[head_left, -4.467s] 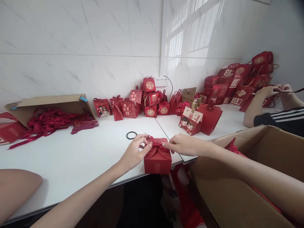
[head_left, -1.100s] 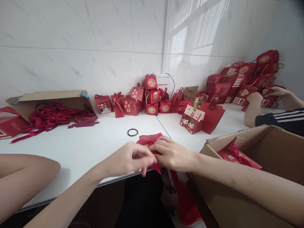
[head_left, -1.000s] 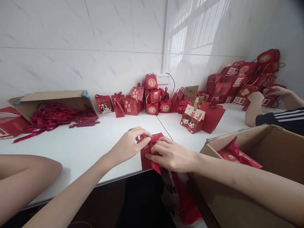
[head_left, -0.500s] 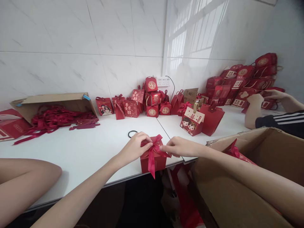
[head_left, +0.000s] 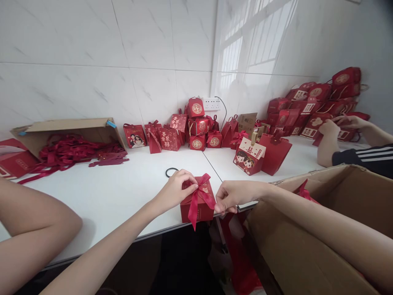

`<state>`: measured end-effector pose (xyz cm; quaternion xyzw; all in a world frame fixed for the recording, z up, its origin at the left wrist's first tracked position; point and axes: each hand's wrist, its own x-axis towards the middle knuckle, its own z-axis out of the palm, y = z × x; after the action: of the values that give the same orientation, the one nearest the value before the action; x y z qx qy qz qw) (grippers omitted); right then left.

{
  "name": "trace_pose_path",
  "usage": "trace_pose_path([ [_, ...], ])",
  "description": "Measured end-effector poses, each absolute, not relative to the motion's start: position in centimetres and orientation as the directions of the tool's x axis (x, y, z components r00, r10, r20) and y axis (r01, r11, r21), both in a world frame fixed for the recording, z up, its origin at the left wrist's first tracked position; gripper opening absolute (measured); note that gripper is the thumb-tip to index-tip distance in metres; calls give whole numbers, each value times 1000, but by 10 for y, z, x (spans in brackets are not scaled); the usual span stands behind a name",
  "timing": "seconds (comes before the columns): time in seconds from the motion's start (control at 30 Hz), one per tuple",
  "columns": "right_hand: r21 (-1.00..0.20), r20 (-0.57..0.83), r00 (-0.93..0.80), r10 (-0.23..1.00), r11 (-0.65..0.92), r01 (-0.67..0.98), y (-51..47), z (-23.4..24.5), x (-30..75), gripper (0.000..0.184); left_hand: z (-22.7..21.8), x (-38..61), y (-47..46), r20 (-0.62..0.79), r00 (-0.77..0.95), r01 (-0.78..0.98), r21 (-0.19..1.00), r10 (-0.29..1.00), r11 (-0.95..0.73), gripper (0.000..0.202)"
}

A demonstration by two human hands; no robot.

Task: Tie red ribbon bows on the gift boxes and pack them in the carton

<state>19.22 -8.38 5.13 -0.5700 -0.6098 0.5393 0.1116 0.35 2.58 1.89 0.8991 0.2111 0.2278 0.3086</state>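
The red box [head_left: 202, 215] is sitting at the near edge of the surface [head_left: 138, 188], between your 2 hands. Its bow [head_left: 202, 192] is lying on top, 1 long tail slanting right. Your right hand [head_left: 226, 197], nearer that tail, is curling and pinching its tip. Your left hand [head_left: 179, 188] is bending in, finger and thumb pinching beside the knot.

I see a red box [head_left: 203, 211], upright at the worktop's [head_left: 129, 192] edge, glossy ribbon [head_left: 194, 205] knotted on top, tails draped frontward.
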Motion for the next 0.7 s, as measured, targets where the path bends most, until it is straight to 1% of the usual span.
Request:
trace_pose_path([
  [0.03,-785,-463,-278,842,-244,569,-80,49,195,52,19,3,25,280,806,235,657,521,-716,17],
  [0.1,-787,-393,-102,914,-277,552,-71,45,200,59,19,3,24,283,794,229,681,538,-696,18],
  [0.17,-797,-292,57,955,-276,537,-60,40,202,60,18,3,24,293,746,236,724,599,-648,24],
  [0.2,-803,-246,91,965,-255,539,-56,38,201,58,17,2,25,299,705,247,747,644,-617,27],
  [0.27,-805,-175,90,980,-195,560,-51,35,197,53,15,2,27,288,611,299,778,737,-552,31],
  [0.33,-795,-140,69,988,-154,587,-51,34,192,47,14,0,29,221,561,385,784,798,-488,32],
  [0.43,-810,-145,34,989,-139,570,-57,38,187,34,14,-3,31,96,570,481,766,816,-426,33],
  [0.5,-838,-159,4,987,-137,528,-60,40,186,31,14,-5,31,85,593,467,774,801,-428,29],
  [0.57,-858,-160,6,987,-142,494,-59,41,186,35,14,-6,31,112,608,411,803,786,-432,25],
  [0.63,-859,-141,54,989,-149,490,-56,40,185,42,12,-6,32,141,606,350,837,783,-421,22],
  [0.7,-851,-116,82,990,-141,506,-54,38,185,42,11,-6,32,170,584,300,863,793,-406,21],
])
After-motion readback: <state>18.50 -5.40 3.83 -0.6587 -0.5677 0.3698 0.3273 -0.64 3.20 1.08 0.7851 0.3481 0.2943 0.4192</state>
